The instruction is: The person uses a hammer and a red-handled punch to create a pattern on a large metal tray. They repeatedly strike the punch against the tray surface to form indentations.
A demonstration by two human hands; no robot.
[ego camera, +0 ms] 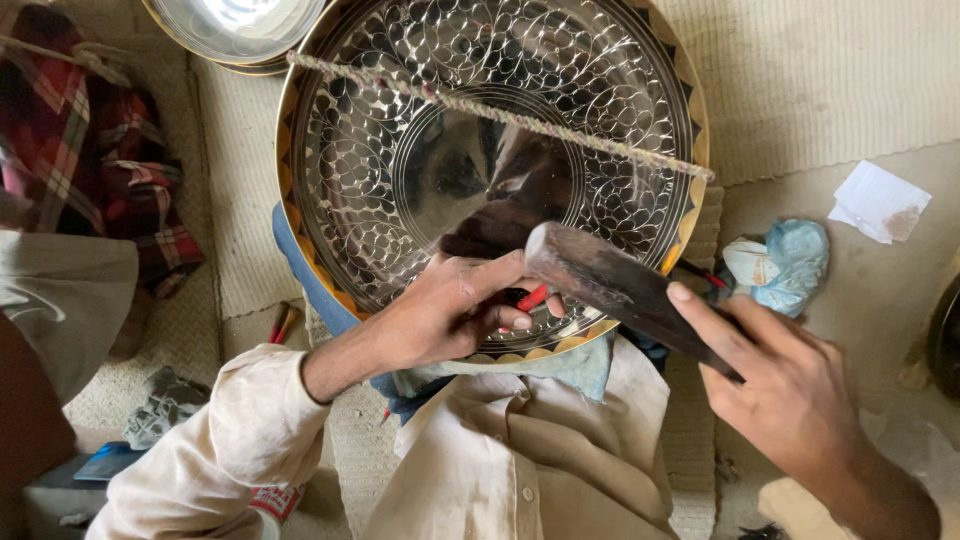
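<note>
A large round engraved metal plate (400,150) with a scalloped gold rim leans against my lap, and a twisted cord (560,130) stretches across its face. My left hand (450,310) rests on the plate's lower rim, pinching a small red-handled tool (531,297) against the metal. My right hand (780,385) grips a dark wooden mallet (610,280), whose round end hovers just above the left hand's fingers.
A second metal dish (240,30) lies at the top left. A plaid cloth (90,150) is at the left, a crumpled blue-white rag (785,260) and a paper scrap (880,200) at the right. Red tools (283,322) lie on the woven mat.
</note>
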